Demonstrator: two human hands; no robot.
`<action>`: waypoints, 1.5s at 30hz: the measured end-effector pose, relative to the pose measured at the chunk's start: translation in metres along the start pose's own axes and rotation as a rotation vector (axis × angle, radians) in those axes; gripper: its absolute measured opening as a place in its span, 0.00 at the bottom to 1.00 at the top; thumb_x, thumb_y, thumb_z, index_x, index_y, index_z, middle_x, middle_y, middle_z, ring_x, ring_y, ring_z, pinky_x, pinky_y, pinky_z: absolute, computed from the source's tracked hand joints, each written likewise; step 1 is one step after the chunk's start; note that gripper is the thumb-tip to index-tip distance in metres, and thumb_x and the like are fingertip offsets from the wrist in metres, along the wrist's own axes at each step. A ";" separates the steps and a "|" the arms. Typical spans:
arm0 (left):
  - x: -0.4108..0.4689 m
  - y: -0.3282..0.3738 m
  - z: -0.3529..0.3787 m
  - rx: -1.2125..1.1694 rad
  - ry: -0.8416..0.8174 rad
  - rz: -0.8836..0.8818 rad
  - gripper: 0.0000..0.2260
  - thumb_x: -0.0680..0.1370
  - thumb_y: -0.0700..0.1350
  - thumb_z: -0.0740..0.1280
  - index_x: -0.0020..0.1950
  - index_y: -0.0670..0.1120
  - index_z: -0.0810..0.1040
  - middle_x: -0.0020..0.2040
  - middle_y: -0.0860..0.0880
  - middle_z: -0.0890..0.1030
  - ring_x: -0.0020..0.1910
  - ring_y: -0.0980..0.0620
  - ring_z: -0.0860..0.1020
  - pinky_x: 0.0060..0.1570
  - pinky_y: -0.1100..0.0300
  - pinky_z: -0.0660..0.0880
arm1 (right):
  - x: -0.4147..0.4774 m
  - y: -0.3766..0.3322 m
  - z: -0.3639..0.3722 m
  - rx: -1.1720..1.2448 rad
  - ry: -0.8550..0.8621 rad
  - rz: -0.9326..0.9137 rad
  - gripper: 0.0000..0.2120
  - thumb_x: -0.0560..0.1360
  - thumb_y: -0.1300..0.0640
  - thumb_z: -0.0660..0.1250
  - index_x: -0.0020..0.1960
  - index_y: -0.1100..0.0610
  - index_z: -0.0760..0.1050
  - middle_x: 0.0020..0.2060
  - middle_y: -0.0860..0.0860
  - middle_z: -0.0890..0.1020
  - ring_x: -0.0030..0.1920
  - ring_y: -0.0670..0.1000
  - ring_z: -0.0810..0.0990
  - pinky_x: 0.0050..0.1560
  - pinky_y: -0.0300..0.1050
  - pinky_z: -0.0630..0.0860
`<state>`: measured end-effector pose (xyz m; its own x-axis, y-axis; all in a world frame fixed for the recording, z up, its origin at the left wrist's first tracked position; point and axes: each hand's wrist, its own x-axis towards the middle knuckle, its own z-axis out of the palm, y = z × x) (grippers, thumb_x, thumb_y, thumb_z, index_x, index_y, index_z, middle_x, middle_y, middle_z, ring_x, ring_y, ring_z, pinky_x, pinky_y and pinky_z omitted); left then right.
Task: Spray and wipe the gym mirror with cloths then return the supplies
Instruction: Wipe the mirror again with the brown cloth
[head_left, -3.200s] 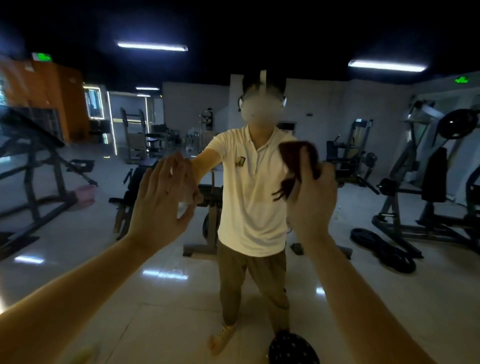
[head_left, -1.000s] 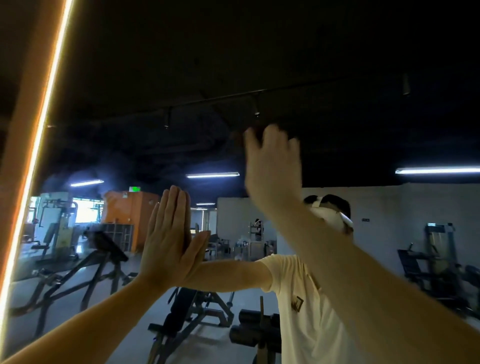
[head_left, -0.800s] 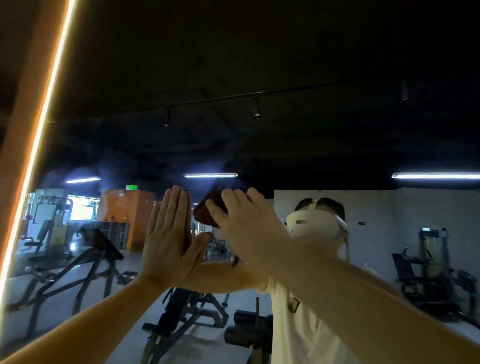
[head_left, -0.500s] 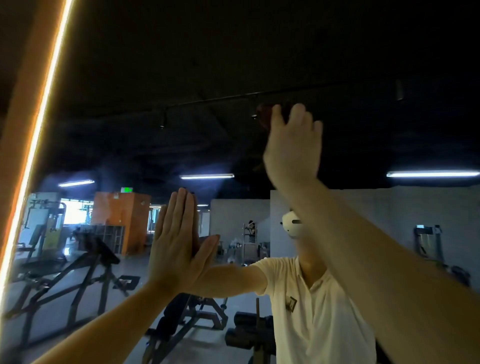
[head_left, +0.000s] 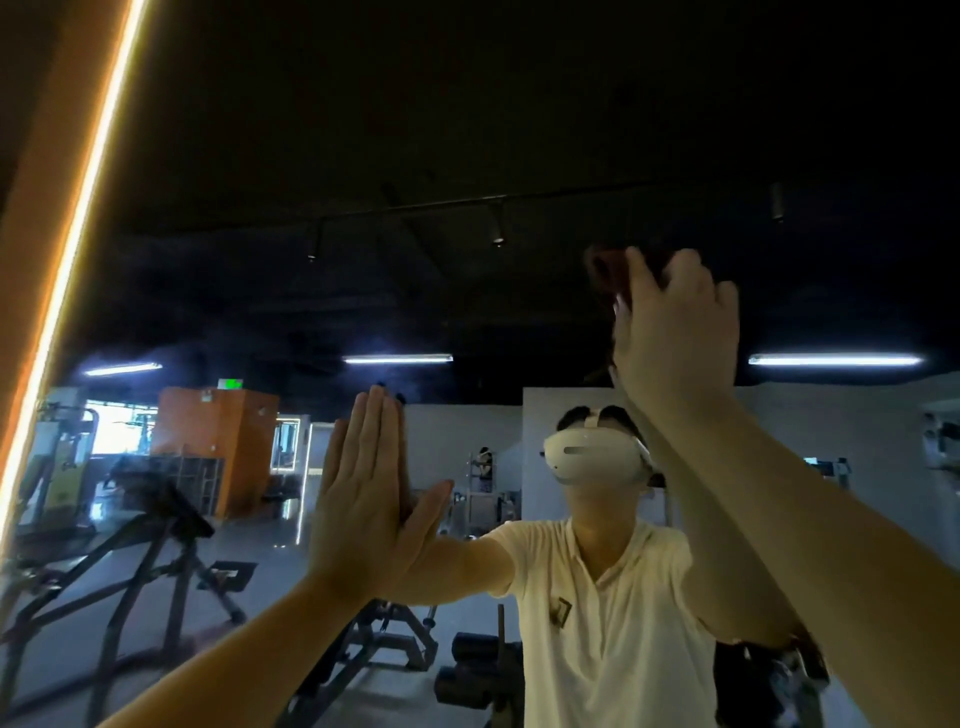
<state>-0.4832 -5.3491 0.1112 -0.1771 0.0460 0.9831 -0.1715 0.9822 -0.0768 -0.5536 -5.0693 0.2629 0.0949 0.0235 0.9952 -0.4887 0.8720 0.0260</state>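
The gym mirror (head_left: 467, 130) fills the view in front of me and reflects the gym and a person in a cream shirt. My left hand (head_left: 363, 499) lies flat against the glass at centre left, fingers straight and together. My right hand (head_left: 675, 338) is raised high at the upper right and presses a dark reddish-brown cloth (head_left: 605, 273) against the mirror. Only the cloth's top left edge shows past my fingers. No spray bottle is in view.
A glowing orange light strip (head_left: 78, 234) runs along the mirror's left frame. The glass reflects weight benches, machines, an orange cabinet and ceiling lamps behind me.
My right hand has swept the cloth over the upper glass, down to the left, up, then to the right. My left hand has stayed flat on the mirror.
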 end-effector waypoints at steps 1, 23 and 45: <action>0.000 0.000 -0.001 0.004 0.003 0.006 0.41 0.83 0.68 0.45 0.85 0.39 0.46 0.86 0.42 0.45 0.85 0.44 0.47 0.82 0.41 0.50 | -0.001 -0.002 0.001 -0.001 -0.006 0.096 0.26 0.81 0.52 0.66 0.77 0.58 0.67 0.59 0.62 0.73 0.53 0.60 0.75 0.56 0.55 0.73; 0.001 0.004 -0.003 -0.066 0.034 0.027 0.40 0.83 0.64 0.50 0.84 0.37 0.49 0.85 0.40 0.47 0.85 0.42 0.46 0.82 0.40 0.49 | -0.053 0.007 -0.016 -0.056 -0.053 0.113 0.26 0.82 0.50 0.60 0.78 0.58 0.66 0.56 0.62 0.74 0.49 0.60 0.75 0.52 0.56 0.75; 0.006 -0.023 -0.020 0.026 -0.260 0.162 0.59 0.71 0.81 0.54 0.81 0.42 0.29 0.83 0.42 0.31 0.83 0.43 0.36 0.82 0.42 0.42 | -0.106 -0.025 -0.041 0.079 -0.272 0.109 0.30 0.79 0.57 0.67 0.80 0.54 0.65 0.62 0.62 0.72 0.52 0.59 0.76 0.52 0.53 0.78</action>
<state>-0.4609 -5.3675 0.1221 -0.4457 0.1505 0.8824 -0.1450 0.9606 -0.2370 -0.5162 -5.0738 0.1532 -0.1923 -0.0267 0.9810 -0.5505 0.8305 -0.0854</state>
